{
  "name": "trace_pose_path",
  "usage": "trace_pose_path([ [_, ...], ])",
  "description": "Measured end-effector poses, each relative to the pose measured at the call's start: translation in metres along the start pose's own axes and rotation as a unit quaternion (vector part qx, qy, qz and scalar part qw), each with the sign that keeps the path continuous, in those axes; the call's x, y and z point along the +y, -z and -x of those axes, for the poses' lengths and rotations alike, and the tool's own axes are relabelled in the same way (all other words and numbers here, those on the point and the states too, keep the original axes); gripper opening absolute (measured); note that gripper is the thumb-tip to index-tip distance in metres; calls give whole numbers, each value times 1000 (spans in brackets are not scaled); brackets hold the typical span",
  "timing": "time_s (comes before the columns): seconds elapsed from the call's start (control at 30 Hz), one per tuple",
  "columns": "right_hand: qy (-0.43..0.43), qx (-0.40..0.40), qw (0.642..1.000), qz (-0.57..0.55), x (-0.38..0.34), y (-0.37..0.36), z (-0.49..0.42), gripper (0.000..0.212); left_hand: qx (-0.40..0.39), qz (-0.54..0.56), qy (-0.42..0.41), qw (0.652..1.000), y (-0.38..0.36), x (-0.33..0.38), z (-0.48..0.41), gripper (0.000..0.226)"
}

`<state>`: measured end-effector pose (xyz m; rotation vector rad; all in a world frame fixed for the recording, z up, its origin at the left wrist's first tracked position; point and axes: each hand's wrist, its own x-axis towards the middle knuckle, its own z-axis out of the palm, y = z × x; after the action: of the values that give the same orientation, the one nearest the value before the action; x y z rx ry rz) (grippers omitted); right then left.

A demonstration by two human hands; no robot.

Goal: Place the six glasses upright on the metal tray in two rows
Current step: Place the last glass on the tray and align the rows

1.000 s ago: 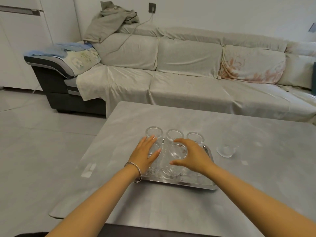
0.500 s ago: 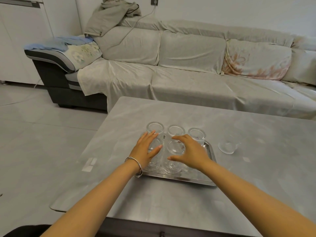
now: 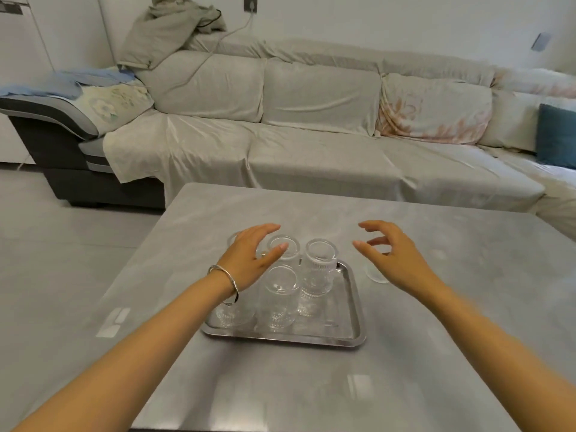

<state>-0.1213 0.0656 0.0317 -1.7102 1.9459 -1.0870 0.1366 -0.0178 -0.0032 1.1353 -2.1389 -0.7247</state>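
Note:
A metal tray [image 3: 350, 333] lies on the grey table, with several clear ribbed glasses standing upright on it. One glass [image 3: 321, 269] stands at the back right, one [image 3: 280, 296] in the front middle, and another [image 3: 284, 247] behind it. My left hand [image 3: 252, 258] hovers open over the tray's left glasses and hides them in part. My right hand [image 3: 394, 254] is open, fingers spread, right of the tray. Under it, off the tray, a further glass [image 3: 375, 274] sits on the table, mostly hidden.
The grey table [image 3: 311, 385] has its left edge close to the tray. A long covered sofa [image 3: 311, 145] runs behind the table's far edge. Open tabletop lies right of and in front of the tray.
My right hand has left the front middle glass and moved right, beyond the tray, over the glass on the table. My left hand has lifted slightly. The camera has tilted.

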Motion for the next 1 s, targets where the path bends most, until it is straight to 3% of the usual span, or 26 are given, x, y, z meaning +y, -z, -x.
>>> trace_pose_path([
  [0.23,-97,114,984,-94,88,45,5,45,-99,-7,-33,995,-69,59,-61,61],
  [0.5,-169,110,946,-252,149,27,-15,36,-219,-60,-23,974,-145,95,-122,79],
  [0.83,-274,46,842,-462,184,5,-25,32,-196,-62,33,978,-205,93,-149,99],
  [1.0,-254,16,859,-444,175,0,-18,22,-148,-13,4,989,-204,90,-146,86],
])
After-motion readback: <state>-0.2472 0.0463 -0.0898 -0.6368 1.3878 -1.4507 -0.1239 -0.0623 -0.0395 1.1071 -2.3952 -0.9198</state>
